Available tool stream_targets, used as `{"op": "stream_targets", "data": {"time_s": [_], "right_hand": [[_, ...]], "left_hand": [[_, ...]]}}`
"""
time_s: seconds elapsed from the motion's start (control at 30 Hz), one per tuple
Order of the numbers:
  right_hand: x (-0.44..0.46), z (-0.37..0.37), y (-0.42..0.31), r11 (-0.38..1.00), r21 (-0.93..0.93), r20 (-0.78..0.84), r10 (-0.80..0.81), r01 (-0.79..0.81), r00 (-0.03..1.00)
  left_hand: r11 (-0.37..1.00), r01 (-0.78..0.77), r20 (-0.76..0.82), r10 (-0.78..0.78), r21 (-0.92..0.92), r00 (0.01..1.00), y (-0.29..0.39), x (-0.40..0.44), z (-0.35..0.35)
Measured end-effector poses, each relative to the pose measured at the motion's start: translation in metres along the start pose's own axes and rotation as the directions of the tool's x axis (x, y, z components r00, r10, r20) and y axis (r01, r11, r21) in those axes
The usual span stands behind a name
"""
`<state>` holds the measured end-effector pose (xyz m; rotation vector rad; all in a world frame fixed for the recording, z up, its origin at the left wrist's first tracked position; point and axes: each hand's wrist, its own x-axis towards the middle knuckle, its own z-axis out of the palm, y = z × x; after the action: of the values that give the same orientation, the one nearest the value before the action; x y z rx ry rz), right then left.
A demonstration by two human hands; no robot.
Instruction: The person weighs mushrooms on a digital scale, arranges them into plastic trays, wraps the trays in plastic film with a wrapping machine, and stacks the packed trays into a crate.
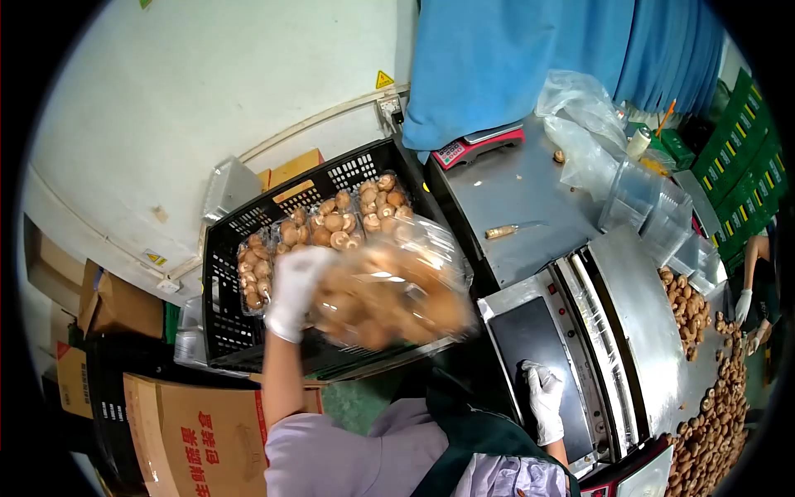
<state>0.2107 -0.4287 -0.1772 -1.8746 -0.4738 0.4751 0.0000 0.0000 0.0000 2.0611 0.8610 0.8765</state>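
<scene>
My left hand point(296, 286), in a white glove, grips a clear plastic pack of shiitake mushrooms point(389, 302) by its left side. The pack is blurred by motion and hangs over a black crate point(217, 311). Inside that crate stand several more packs of mushrooms point(333, 224). On the right, my gloved right hand point(544, 398) rests on the black plate of a wrapping machine point(530, 331). Its fingers are loosely bent and a little apart, with nothing visible in them.
A knife point(503, 231) lies on the metal table beyond the machine, near a red scale point(476, 147). Stacked clear trays point(650, 203) and loose mushrooms point(712, 431) are at right, where a co-worker's gloved hand point(743, 306) shows. Cardboard boxes point(195, 439) stand lower left.
</scene>
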Motion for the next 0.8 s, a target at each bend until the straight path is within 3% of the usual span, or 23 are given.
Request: {"op": "stream_targets", "data": {"time_s": [0.07,0.1,0.17,0.3,0.37,0.4,0.5,0.53,0.57,0.63,0.7,0.8], "right_hand": [[-0.005,0.005,0.0,0.989,-0.059,-0.048,-0.139,0.136,0.989],[0.003,0.002,0.002,0.989,-0.054,-0.046,-0.14,0.138,0.989],[0.004,0.004,-0.003,0.978,-0.155,-0.062,-0.15,0.139,0.987],[0.007,0.002,-0.023,0.95,-0.259,-0.048,-0.196,0.177,0.979],[0.009,0.006,-0.007,0.95,-0.228,-0.085,-0.239,0.215,0.967],[0.01,0.006,-0.005,0.961,-0.192,-0.09,-0.219,0.199,0.971],[0.011,0.004,-0.007,0.981,-0.145,-0.078,-0.142,0.13,0.987],[0.011,0.002,-0.009,0.989,-0.127,-0.062,-0.081,0.073,0.995],[0.012,0.003,-0.012,0.989,-0.13,-0.067,-0.084,0.074,0.994],[0.011,0.004,-0.008,0.993,-0.106,-0.079,-0.058,0.05,0.995],[0.009,0.005,-0.008,0.985,-0.158,-0.089,-0.089,0.074,0.992],[0.007,0.006,-0.022,0.975,-0.214,-0.059,-0.083,0.068,0.995]], "left_hand": [[0.99,-0.056,-0.066,0.065,0.133,0.996,-0.025,0.01,-0.036],[0.99,0.114,-0.029,-0.112,0.083,0.993,-0.044,0.017,-0.061],[0.981,0.193,-0.076,-0.191,0.018,0.979,-0.099,0.011,-0.097],[0.935,0.307,-0.019,-0.309,0.18,0.951,-0.148,-0.028,-0.118],[0.833,0.318,0.052,-0.381,0.453,0.923,-0.181,-0.036,-0.109],[0.757,0.343,0.121,-0.482,0.556,0.868,-0.16,-0.035,-0.098],[0.56,0.152,0.196,-0.513,0.815,0.836,-0.155,-0.018,-0.086],[0.489,0.164,0.148,-0.538,0.857,0.83,-0.145,-0.014,-0.079],[0.467,0.119,0.157,-0.509,0.876,0.847,-0.134,-0.011,-0.072],[0.529,-0.028,0.209,-0.286,0.848,0.935,-0.127,-0.008,-0.064],[0.621,0.039,0.101,-0.189,0.783,0.977,-0.118,0.003,-0.045],[0.752,-0.15,0.091,0.12,0.642,0.989,-0.065,0.016,-0.004]]}}
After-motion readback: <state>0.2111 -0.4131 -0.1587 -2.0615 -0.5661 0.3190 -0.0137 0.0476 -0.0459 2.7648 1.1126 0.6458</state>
